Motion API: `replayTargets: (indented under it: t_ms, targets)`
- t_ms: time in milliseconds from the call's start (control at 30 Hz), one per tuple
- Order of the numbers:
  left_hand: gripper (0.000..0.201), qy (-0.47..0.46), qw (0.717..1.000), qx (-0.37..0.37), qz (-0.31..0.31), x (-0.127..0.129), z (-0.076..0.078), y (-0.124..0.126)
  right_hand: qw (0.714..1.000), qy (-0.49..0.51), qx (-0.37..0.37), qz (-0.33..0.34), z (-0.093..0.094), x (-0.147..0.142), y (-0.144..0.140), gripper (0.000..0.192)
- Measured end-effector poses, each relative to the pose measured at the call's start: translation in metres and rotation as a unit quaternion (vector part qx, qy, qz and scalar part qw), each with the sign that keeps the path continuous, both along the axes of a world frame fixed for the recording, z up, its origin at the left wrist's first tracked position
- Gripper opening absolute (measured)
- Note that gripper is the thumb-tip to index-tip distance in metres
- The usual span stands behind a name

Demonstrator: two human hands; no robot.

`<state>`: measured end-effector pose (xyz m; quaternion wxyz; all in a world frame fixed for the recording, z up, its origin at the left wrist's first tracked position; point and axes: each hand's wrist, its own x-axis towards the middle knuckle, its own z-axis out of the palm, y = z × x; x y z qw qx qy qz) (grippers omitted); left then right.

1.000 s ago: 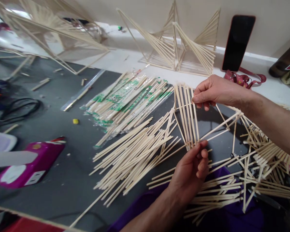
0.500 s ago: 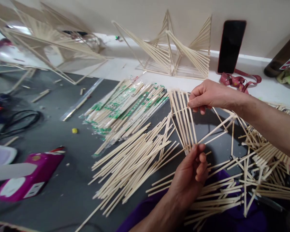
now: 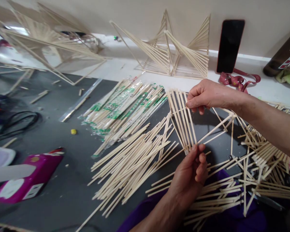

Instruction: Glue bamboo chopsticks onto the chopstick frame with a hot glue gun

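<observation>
Both hands are on a fan of slender wooden sticks that stands out over the grey desk. The right hand reaches in from the right, its thumb and index finger pinched on the upper part of the fan's rightmost stick, a little below its top end; the other fingers curl in under the palm. The rest of the fan lies to the left of those fingertips, spreading toward the top and drawing together at the bottom.

The left hand comes from below, palm turned up, with thumb and index finger closed at the lower end of that same stick and the remaining fingers loosely bent. The fan's narrow foot sits just left of and above the thumb; the exact contact there is hidden by the fingers.

Left of the left hand, a pile of loose sticks lies slantwise on the desk, and beyond it are plastic-wrapped chopsticks. A phone leans against the wall behind the right hand.
</observation>
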<state>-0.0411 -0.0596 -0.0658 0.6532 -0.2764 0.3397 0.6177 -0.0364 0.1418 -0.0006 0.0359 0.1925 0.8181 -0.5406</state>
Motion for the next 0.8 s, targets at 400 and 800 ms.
replayTargets:
  t_ms: [400, 800]
  targets:
    - [0.038, -0.006, 1.0, 0.008, 0.0, 0.0001, -0.0024, 0.0004, 1.0, 0.0, 0.008, 0.012, -0.0008, -0.0002, 0.0018, 0.018]
    - [0.028, 0.006, 0.999, 0.029, -0.011, 0.0002, -0.0039, -0.0021, 1.0, 0.005, -0.004, 0.017, -0.0025, 0.0001, 0.0037, 0.018]
